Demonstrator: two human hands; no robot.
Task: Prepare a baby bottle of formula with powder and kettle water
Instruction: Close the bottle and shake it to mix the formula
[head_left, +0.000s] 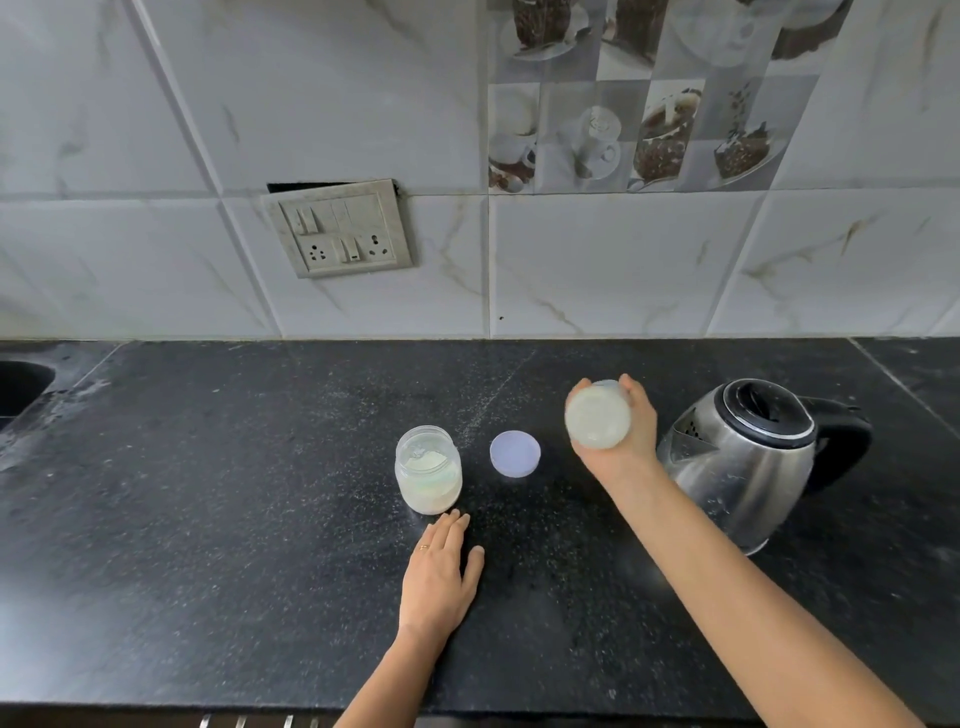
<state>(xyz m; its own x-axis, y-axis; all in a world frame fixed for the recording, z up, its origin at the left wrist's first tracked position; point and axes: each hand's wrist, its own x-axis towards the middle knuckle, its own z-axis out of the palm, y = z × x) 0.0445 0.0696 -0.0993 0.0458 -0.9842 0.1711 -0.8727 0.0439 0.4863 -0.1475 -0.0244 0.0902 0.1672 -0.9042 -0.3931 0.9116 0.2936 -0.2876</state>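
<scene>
Black stone counter runs under a tiled wall, and above it the right hand wraps its fingers round the bottle, which is tipped so its pale base faces the camera and its top is hidden. The left hand lies flat and relaxed, fingertips just short of the open powder jar, whose blue lid sits beside it. A loose top would likely leak, a careless left hand could tip the jar, and the right wrist, close to the kettle, might bump it.

Black counter w/ sink at left; switch panel on tiled wall; coffee-print tiles top rt.
</scene>
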